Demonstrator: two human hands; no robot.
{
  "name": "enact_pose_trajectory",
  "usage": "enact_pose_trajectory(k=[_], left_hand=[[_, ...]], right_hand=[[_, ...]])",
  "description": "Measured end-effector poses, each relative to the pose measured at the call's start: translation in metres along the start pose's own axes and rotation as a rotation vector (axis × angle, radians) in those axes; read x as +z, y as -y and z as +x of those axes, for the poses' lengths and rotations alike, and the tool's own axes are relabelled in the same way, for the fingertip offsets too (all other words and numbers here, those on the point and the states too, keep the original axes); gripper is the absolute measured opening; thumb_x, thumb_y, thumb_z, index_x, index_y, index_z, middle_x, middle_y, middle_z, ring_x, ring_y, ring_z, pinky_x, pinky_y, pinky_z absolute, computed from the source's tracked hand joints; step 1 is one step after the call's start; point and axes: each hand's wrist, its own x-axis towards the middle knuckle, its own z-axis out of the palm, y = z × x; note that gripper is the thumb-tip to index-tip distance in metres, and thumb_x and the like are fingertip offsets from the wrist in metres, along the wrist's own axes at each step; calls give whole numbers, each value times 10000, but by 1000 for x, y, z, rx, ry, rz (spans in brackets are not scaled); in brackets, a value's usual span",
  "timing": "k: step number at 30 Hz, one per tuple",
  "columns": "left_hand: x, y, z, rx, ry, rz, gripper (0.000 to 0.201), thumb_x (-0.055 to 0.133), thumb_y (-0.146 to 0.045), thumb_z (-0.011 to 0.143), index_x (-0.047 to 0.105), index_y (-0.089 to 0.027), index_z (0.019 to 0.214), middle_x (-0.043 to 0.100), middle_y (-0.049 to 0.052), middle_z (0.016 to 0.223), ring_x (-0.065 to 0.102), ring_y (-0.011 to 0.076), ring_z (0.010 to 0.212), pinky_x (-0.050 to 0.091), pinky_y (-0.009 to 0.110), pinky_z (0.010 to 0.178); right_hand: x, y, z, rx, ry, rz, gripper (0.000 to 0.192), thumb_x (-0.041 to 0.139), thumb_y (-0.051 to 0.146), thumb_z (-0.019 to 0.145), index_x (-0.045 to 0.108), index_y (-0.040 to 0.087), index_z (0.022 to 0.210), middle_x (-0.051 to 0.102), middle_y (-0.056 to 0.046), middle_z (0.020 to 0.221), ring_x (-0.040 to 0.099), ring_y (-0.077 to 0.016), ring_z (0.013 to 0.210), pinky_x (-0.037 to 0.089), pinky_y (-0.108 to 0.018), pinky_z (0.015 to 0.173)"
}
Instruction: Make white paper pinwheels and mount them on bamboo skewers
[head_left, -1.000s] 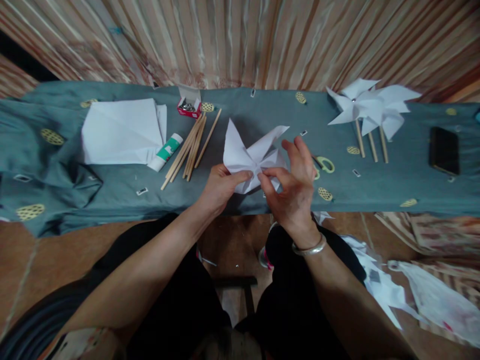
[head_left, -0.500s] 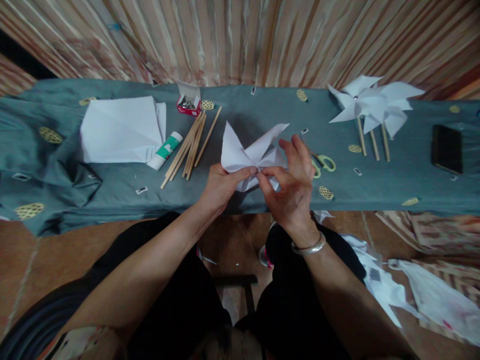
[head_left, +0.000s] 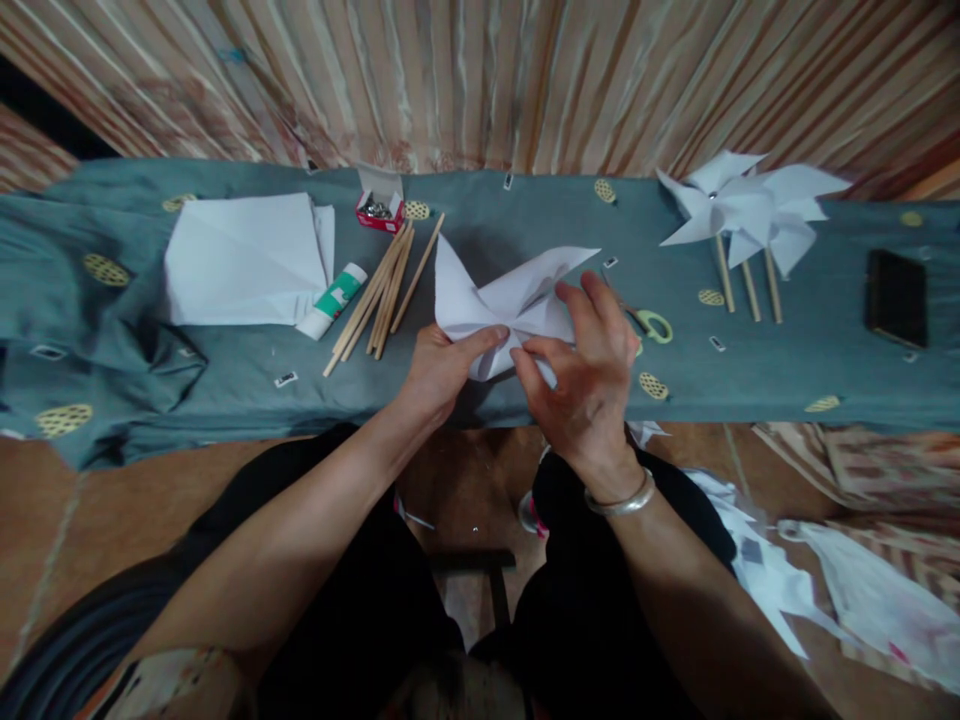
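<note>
Between both hands is a white paper pinwheel, its blades curled toward the middle. My left hand grips its left side, thumb pressed on the paper near the centre. My right hand pinches the pinwheel near the centre with thumb and index finger, the other fingers raised behind its right blade. Whatever may sit between those fingertips is too small to make out. Just right of my right hand lie scissors with green handles, partly covered by the hand.
On the cloth-covered table lie a stack of white paper, a glue stick, several wooden sticks and a red box of metal pins. Finished pinwheels on sticks and a phone are at right.
The pinwheel has tilted and its blades have spread wider at the top. My right hand's fingertips have shifted slightly away from my left thumb, and more of the right hand covers the scissors.
</note>
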Motion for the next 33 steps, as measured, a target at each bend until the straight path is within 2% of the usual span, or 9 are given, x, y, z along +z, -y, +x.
enact_pose_trajectory(k=[6,9,12,16,20,23,27,33], left_hand=[[-3,-6,1,-1,-19,-55,291,874,-251,524,727,-169,762,764,58,808,703,214,790,537,319,774],[-5,-11,0,8,-57,-61,303,868,-271,523,724,-162,766,767,54,803,706,211,756,543,326,770],[-12,-20,1,19,-97,-93,344,882,-247,482,720,-176,777,766,37,792,717,219,772,549,341,788],[-28,-40,6,76,-160,-161,384,876,-202,485,715,-190,833,763,33,797,723,247,906,554,352,839],[-48,-66,10,116,-280,-207,342,856,-150,499,712,-146,810,752,50,755,726,251,913,567,323,833],[-66,-90,13,168,-375,-238,288,810,-120,565,711,-161,833,752,38,774,728,236,902,583,329,831],[-88,-115,18,271,-507,-291,210,757,-102,628,696,-179,813,753,27,807,723,197,846,604,310,799],[-105,-124,18,330,-511,-290,165,730,-116,666,688,-201,801,754,32,921,696,186,966,587,277,847]], right_hand=[[-22,8,1,-11,-23,27,134,564,283,918,658,228,840,599,-81,1330,450,-294,1358,402,-519,1037],[-31,1,2,10,-56,62,96,589,265,910,667,235,863,615,-100,1309,477,-294,1343,423,-508,1028],[-32,-11,4,74,-65,120,109,592,286,914,683,233,886,626,-108,1303,496,-301,1328,432,-530,1038],[-20,-21,5,122,-79,176,151,586,306,916,699,215,875,657,-118,1258,536,-297,1285,455,-536,1036],[-6,-16,3,155,-18,226,201,559,331,928,708,202,895,684,-126,1206,596,-280,1207,484,-513,1020],[4,-7,4,178,56,265,229,527,332,941,710,194,932,693,-137,1195,646,-270,1128,512,-490,988],[15,10,9,171,90,371,222,511,286,944,705,189,988,717,-129,1152,674,-250,1083,528,-448,977],[37,40,24,190,144,498,217,510,262,932,717,229,986,761,-73,969,711,-232,933,568,-388,873]])
